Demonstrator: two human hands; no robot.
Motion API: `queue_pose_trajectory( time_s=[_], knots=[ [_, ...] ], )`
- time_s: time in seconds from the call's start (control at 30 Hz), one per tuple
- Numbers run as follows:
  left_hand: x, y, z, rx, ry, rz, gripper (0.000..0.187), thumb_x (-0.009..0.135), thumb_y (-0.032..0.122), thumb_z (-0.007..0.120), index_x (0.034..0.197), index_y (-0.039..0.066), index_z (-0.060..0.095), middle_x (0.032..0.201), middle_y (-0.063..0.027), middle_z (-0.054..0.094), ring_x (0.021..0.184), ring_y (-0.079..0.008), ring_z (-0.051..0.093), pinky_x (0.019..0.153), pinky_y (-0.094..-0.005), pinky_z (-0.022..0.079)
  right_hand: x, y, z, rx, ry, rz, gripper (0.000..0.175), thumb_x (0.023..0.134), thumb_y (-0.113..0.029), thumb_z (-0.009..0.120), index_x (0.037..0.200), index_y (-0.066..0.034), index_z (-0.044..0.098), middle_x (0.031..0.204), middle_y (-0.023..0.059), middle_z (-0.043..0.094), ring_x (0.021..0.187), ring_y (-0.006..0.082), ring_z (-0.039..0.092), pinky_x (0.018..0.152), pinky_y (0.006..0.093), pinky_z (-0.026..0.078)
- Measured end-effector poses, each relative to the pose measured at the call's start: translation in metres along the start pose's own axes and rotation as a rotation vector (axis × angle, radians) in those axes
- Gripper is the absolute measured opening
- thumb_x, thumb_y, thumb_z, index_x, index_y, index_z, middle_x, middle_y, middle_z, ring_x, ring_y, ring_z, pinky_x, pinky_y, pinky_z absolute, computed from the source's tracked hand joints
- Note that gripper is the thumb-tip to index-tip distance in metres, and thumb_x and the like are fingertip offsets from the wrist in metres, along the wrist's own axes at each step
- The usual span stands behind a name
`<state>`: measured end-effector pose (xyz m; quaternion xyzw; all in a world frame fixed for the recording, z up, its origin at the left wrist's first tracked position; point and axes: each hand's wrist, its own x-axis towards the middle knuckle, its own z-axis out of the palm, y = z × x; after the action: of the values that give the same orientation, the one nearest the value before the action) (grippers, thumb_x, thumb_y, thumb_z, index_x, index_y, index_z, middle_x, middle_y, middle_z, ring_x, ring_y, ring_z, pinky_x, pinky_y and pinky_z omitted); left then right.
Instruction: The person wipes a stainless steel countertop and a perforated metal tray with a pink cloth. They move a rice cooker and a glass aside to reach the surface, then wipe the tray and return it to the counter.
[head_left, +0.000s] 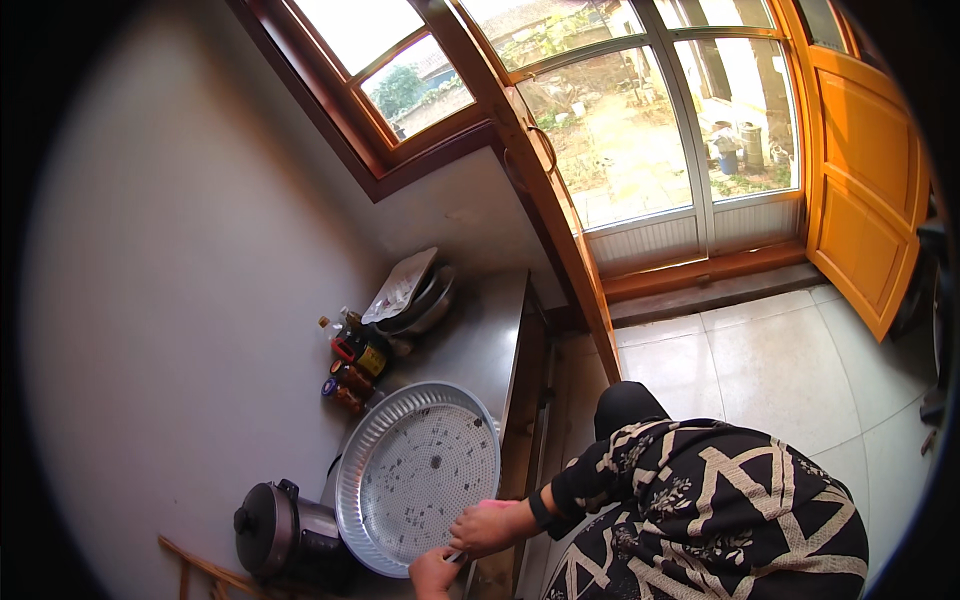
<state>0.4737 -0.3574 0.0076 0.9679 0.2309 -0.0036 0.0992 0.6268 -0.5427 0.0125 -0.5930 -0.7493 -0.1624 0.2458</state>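
A large round silvery metal pan (420, 480) with a fluted wall and a dotted, dark-flecked bottom lies on the metal counter. At its near rim my two hands meet. My right hand (491, 527), fingers curled, comes from a dark patterned sleeve; a pink thing (496, 503) shows behind it, and its hold on that is unclear. My left hand (435, 573), partly cut off by the lower picture edge, is closed around a thin pale thing (454, 556). The right fingertips are close to or on that thing too. Its kind cannot be told.
A dark electric cooker (281, 529) stands beyond the pan, near a wooden frame (202, 566). Bottles (367, 352) and lidded jars (346, 391) line the wall. Stacked bowls with a white tray (403, 289) stand farther along the metal counter (472, 330). A glazed door (607, 142) lies beyond.
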Motion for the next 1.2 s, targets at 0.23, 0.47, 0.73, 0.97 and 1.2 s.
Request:
queue_pose_trajectory(
  time_s=[0.23,0.47,0.73,0.97,1.2],
  knots=[
    [-0.005,0.004,-0.003,-0.027,0.053,0.016,0.038,0.069,0.049,0.084,0.093,0.02,0.081,0.082,-0.012,0.073,0.079,-0.0322,0.072,0.069,-0.041,0.055,0.0,0.008,0.006,0.064,0.055,-0.077,0.032,0.087,-0.036,0.066,0.088,-0.0058,0.057,0.078,0.0089,0.059,0.071,0.0287,0.064,0.062,0.0422,0.051],
    [-0.01,0.017,-0.018,-0.089,-0.02,0.011,0.036,0.073,0.046,0.082,0.096,0.017,0.08,0.084,-0.0087,0.075,0.078,-0.0286,0.072,0.071,-0.0355,0.054,-0.056,0.102,-0.051,-0.167,-0.078,-0.051,0.031,0.082,-0.042,0.073,0.091,-0.0156,0.06,0.087,0.0024,0.061,0.087,0.0249,0.064,0.076,0.0418,0.047],
    [-0.003,0.023,-0.016,-0.063,-0.067,0.137,0.032,0.078,0.044,0.077,0.096,0.017,0.079,0.088,-0.0144,0.073,0.086,-0.0368,0.07,0.076,-0.0429,0.055,-0.034,0.055,-0.024,-0.102,-0.136,-0.046,0.034,0.084,-0.043,0.071,0.088,-0.0116,0.06,0.084,0.0057,0.064,0.084,0.0273,0.066,0.074,0.0433,0.049],
    [-0.01,0.044,-0.011,0.05,-0.001,0.024,0.04,0.079,0.054,0.074,0.091,0.017,0.078,0.086,-0.016,0.071,0.083,-0.0396,0.068,0.071,-0.0461,0.054,-0.014,0.024,-0.009,0.003,-0.076,-0.059,0.035,0.084,-0.042,0.069,0.088,-0.0084,0.059,0.085,0.0097,0.064,0.079,0.0291,0.066,0.068,0.0425,0.052],
    [-0.007,0.038,-0.011,-0.073,-0.008,0.058,0.039,0.078,0.053,0.076,0.093,0.017,0.079,0.081,-0.0135,0.071,0.078,-0.0377,0.068,0.067,-0.0433,0.054,-0.051,0.105,-0.046,-0.086,-0.126,-0.033,0.034,0.077,-0.044,0.076,0.088,-0.0142,0.063,0.085,0.0027,0.063,0.089,0.0261,0.063,0.081,0.0414,0.046]
  ],
)
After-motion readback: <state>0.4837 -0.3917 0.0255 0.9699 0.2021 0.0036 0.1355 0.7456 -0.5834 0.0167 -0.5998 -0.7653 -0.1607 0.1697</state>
